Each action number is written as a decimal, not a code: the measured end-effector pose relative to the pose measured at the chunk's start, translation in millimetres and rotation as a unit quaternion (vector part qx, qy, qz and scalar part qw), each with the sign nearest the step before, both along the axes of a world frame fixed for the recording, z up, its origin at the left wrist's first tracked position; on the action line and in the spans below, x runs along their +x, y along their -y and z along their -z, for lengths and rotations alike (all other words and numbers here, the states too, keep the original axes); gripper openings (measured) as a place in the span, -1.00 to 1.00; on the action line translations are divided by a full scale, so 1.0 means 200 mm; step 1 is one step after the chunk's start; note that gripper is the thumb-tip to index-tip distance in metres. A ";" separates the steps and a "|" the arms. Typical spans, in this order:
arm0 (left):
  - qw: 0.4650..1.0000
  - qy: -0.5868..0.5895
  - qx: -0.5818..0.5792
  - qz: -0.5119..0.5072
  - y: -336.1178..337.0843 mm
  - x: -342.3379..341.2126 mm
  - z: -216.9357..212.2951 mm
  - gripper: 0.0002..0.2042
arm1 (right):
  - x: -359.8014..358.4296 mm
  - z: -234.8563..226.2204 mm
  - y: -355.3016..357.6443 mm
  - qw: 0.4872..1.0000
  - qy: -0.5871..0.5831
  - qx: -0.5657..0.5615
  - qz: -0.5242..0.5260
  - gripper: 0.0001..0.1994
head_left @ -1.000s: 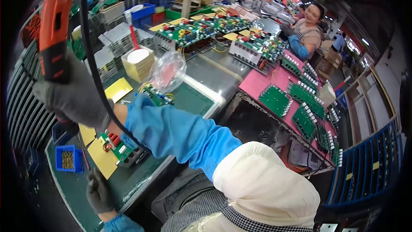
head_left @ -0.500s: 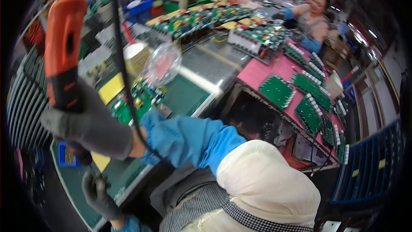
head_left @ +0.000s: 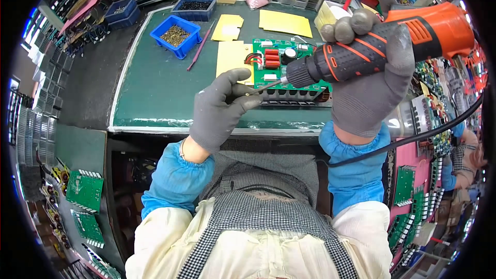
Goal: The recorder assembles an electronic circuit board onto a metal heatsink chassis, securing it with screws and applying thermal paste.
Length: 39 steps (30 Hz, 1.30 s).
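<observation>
My right hand (head_left: 369,80), in a grey glove, is wrapped round an orange and black electric screwdriver (head_left: 356,54). The tool lies nearly level, with its long bit (head_left: 269,86) pointing left. At the bit's end, the thumb and fingers of my gloved left hand (head_left: 219,106) pinch a small brass-coloured piece that looks like a screw (head_left: 249,94). Just behind the bit, a green circuit board (head_left: 262,77) with red and white components sits on a dark finned base (head_left: 289,95). The screwdriver hides part of the board's right side.
A blue tray (head_left: 181,50) of small brass-coloured screws stands left on the green bench (head_left: 155,90). Yellow cards (head_left: 284,23) and a purple stick (head_left: 200,46) lie near it. A black cable (head_left: 413,137) runs past my right forearm. Another person's blue sleeve (head_left: 448,175) shows far right.
The view has turned to face the bench. The screwdriver has swung from upright to nearly level, and my left hand has come up to its bit tip.
</observation>
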<state>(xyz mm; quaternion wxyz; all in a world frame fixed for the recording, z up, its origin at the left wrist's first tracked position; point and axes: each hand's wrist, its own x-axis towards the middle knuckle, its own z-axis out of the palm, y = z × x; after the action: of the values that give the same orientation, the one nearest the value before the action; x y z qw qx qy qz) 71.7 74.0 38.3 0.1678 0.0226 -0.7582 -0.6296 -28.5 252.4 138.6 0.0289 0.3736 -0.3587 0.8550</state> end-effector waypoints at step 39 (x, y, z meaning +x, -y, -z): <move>0.874 0.247 0.418 0.025 0.09 -0.18 0.11 -0.62 | -0.17 0.11 0.05 0.998 0.039 -0.039 0.034 -0.50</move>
<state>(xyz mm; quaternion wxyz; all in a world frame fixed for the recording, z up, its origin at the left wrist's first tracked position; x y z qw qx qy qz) 35.6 56.0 16.5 -0.0663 0.2264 -0.4416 -0.8656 -62.0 241.8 116.6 0.0583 0.3263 -0.3385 0.8807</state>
